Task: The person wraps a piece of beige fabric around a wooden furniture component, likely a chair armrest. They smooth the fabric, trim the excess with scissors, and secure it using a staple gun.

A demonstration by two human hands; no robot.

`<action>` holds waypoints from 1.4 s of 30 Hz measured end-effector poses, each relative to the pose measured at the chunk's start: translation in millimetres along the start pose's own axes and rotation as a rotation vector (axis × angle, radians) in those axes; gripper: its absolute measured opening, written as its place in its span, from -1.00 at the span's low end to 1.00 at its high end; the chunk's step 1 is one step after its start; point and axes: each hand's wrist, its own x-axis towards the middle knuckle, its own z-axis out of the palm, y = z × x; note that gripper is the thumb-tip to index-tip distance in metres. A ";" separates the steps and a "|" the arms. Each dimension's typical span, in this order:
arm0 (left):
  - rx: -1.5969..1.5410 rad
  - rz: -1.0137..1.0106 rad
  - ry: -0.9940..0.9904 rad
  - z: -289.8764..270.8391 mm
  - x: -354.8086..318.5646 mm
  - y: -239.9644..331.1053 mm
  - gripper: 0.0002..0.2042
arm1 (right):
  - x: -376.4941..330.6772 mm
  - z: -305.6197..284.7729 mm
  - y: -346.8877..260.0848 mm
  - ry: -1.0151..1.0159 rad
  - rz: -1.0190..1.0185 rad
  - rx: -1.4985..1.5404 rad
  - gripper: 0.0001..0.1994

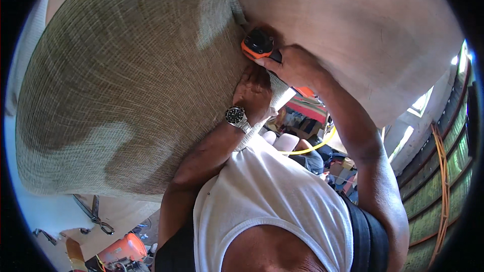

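A large sheet of beige-grey woven fabric (141, 70) curves over the left side, its edge meeting a smooth, pale plywood-like panel (348, 30). My left hand (253, 93), with a watch on the wrist, is closed at this edge, its fingers bent and partly in shadow on the fabric. Just beyond those fingers is an orange and black air staple gun (258, 43), its head against the seam between fabric and panel. My right hand (297, 65) wraps round its grip from the right. The contact point under the tool is hidden.
A yellow air hose (322, 145) hangs below my right forearm. Pincers (93, 216) lie on a pale surface at lower left, above an orange container (126, 247). Clutter and a red striped cloth (307, 108) show beneath the panel. Orange cord (443, 181) hangs at right.
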 end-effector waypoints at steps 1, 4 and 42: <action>-0.002 0.000 0.005 4.2 0.0 -1.8 0.09 | 0.1 -1.6 -2.4 -0.024 0.025 0.002 -0.30; 0.001 -0.008 -0.006 10.2 1.5 -0.3 0.11 | 3.9 -2.4 -2.8 0.024 -0.007 -0.044 -0.34; 0.250 -0.074 -0.007 -9.0 26.8 -40.3 -0.31 | -33.7 -31.4 25.8 0.065 -0.075 0.663 -0.34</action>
